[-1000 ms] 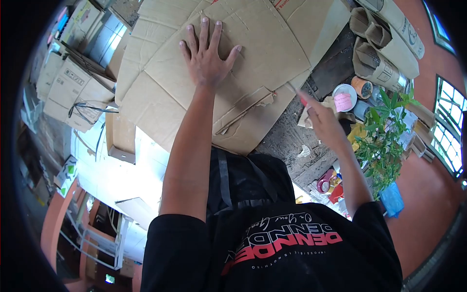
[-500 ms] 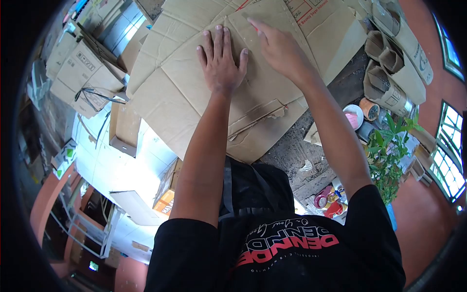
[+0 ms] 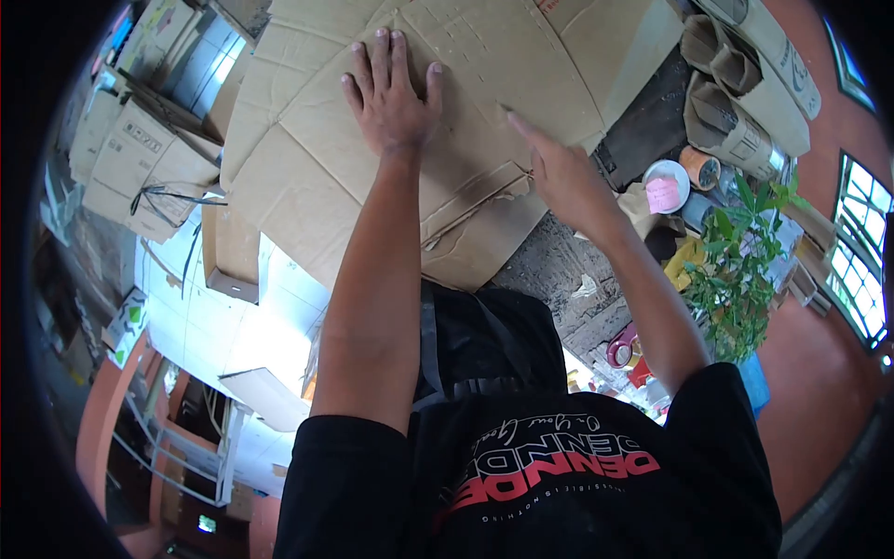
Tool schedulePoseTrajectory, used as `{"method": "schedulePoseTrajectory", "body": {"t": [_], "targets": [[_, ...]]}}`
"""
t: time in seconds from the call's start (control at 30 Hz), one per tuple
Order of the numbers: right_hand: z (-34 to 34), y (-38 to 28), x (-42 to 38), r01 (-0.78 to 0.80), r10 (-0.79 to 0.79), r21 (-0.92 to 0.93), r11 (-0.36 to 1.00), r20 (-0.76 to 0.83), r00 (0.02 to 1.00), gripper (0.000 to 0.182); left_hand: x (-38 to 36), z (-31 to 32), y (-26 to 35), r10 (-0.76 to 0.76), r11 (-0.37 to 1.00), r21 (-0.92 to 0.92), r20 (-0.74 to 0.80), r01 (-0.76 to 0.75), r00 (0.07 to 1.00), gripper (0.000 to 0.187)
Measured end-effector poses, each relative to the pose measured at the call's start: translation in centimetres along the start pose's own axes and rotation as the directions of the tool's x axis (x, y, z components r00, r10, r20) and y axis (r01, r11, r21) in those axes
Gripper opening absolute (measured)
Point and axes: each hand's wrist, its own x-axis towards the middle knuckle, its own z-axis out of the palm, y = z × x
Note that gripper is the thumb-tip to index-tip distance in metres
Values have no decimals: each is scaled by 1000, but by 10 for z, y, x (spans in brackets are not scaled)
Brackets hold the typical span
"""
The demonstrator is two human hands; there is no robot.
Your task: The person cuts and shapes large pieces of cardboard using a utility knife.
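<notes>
A large flattened brown cardboard sheet (image 3: 335, 168) fills the top middle, with creases and a torn strip along its near side. My left hand (image 3: 391, 107) lies flat on it, fingers spread, holding nothing. To its right, my right hand (image 3: 568, 177) is closed round a small cutter knife (image 3: 506, 109), index finger stretched along it. Only the cutter's short tip shows past the fingertip, over the cardboard; its handle is hidden in the palm.
Rolled or folded cardboard pieces (image 3: 736, 112) stand at the right, beside a white bowl with something pink (image 3: 665, 189) and a leafy plant (image 3: 731, 270). A roll of tape (image 3: 622, 347) lies near my right forearm. Cardboard boxes (image 3: 149, 168) are stacked at the left above white floor tiles.
My right hand has drawn the cutter down across the cardboard towards me. The left hand stays flat on the sheet. The whole view has shifted slightly.
</notes>
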Motion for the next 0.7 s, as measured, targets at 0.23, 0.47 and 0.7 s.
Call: {"method": "schedulePoseTrajectory", "body": {"t": [0.23,0.47,0.7], "targets": [[-10,14,-61,-229,238,-70,971,175,956,46,-3,0,0,20,999,-29,-10,-20,1000,69],[-9,17,-33,60,-52,126,990,-68,996,46,-2,-4,2,6,998,-70,-9,-7,1000,67],[-6,-55,116,265,-266,-33,964,-183,946,44,-2,-3,2,-3,999,-55,-7,3,1000,65]]}}
